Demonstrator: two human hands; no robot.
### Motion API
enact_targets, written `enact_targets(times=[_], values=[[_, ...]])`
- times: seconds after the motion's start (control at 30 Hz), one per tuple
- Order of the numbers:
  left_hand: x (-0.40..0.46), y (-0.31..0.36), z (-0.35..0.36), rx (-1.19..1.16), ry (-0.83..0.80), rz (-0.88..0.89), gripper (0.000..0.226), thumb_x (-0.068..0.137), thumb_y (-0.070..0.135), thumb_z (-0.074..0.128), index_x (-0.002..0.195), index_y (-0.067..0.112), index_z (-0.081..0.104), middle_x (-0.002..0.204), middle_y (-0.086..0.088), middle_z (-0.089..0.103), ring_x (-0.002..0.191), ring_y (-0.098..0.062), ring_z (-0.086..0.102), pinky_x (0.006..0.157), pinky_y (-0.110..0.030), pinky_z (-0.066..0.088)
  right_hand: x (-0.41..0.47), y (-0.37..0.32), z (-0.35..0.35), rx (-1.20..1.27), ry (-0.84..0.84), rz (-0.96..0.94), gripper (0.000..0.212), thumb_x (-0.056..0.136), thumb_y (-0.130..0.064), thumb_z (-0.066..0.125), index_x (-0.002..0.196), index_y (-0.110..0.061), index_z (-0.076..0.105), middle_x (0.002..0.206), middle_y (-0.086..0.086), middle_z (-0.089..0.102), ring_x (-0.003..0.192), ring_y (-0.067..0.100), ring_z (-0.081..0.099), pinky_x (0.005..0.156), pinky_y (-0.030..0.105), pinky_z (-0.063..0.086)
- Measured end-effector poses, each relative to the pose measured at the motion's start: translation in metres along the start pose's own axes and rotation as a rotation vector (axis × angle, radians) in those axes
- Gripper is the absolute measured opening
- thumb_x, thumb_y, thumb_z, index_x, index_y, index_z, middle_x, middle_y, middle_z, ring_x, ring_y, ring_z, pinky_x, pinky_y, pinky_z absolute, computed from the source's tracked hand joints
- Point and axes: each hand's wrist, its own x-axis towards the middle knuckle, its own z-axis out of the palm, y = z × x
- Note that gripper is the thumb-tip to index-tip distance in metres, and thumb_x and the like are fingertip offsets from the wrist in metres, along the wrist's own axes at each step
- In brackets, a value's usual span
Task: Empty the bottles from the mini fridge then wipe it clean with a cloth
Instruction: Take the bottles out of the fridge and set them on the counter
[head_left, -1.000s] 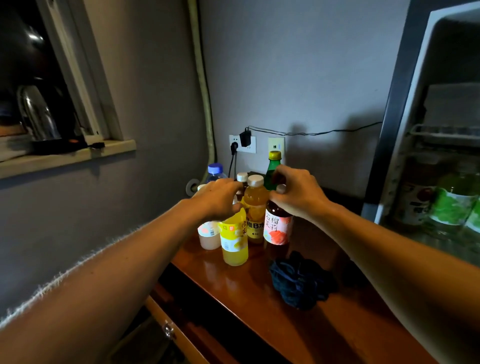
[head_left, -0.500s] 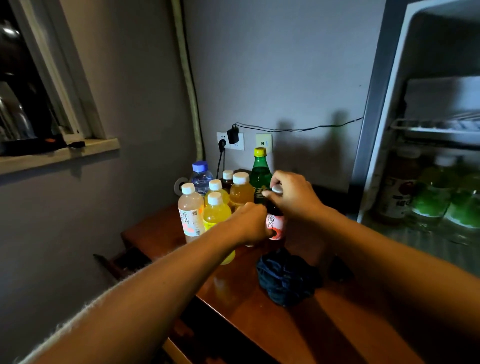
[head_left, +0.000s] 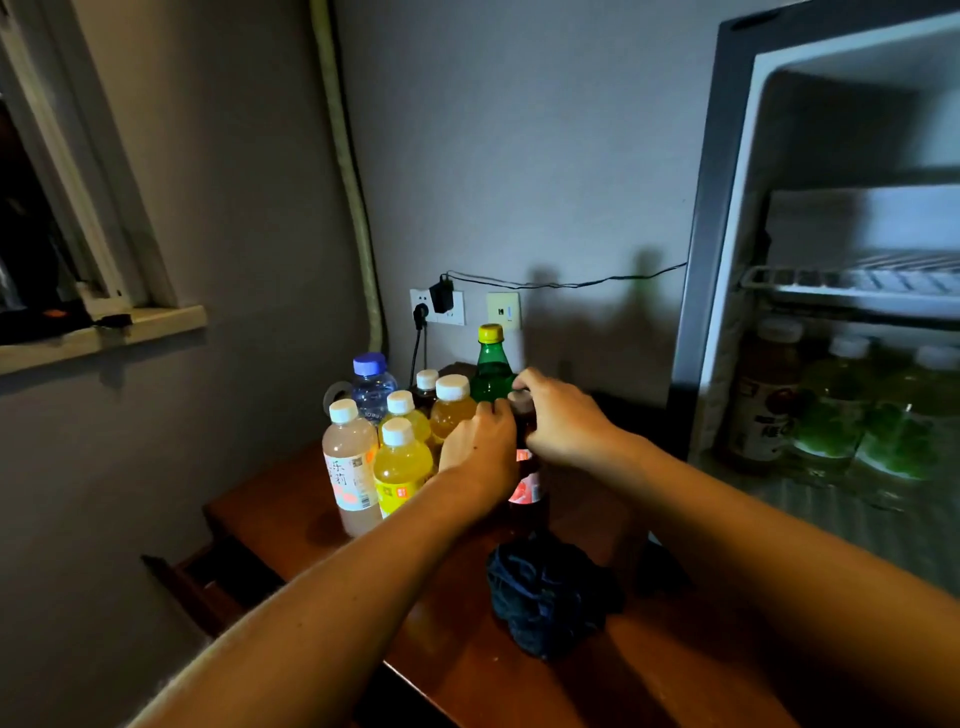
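Note:
Several bottles stand grouped on the wooden table (head_left: 649, 670): a pale pink one (head_left: 349, 462), yellow ones (head_left: 402, 467), an orange one (head_left: 451, 410), a clear water bottle (head_left: 372, 384) and a green one (head_left: 491, 366). At the group's right edge stands a dark bottle with a red label (head_left: 525, 480). My right hand (head_left: 563, 418) grips its cap and neck from the right. My left hand (head_left: 478, 449) curls against its shoulder from the left. A crumpled dark blue cloth (head_left: 550, 597) lies in front. The open mini fridge (head_left: 727, 260) holds a brown bottle (head_left: 763, 400) and green bottles (head_left: 836, 415).
A wire shelf (head_left: 852, 283) spans the fridge above its bottles. Wall sockets with a plugged charger (head_left: 440, 304) sit behind the group. A drawer (head_left: 208, 577) stands pulled out below the table's left edge. A window sill (head_left: 104, 332) juts out at the left.
My left hand has left the yellow bottle and moved right onto the dark bottle. My right hand stays on that bottle's top. The view has swung toward the fridge.

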Motion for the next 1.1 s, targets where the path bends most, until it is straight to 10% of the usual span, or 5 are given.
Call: enact_targets(times=[0.4,1.1], values=[[0.003,0.001,-0.008,0.125,0.060,-0.040,0.041,0.085,0.027,0.070,0.118,0.009,0.054,0.114,-0.011,0.059,0.098,-0.028,0.064,0.068,-0.031,0.046,-0.010,0.009,-0.004,0.156,-0.118,0.021,0.060,0.081,-0.016,0.070,0.136,-0.019,0.043,0.121,0.010,0.062,0.110,0.028,0.061,0.090,0.034,0.051],[-0.057,0.079,-0.057,0.088,0.004,0.267,0.065,0.088,0.041,0.056,0.141,0.015,0.030,0.136,-0.009,0.042,0.123,-0.032,0.044,0.091,-0.042,0.046,-0.128,0.033,-0.082,-0.457,-0.073,0.033,0.076,0.085,-0.045,0.065,0.149,-0.031,0.027,0.155,0.004,0.020,0.139,0.033,0.027,0.108,0.049,0.033]])
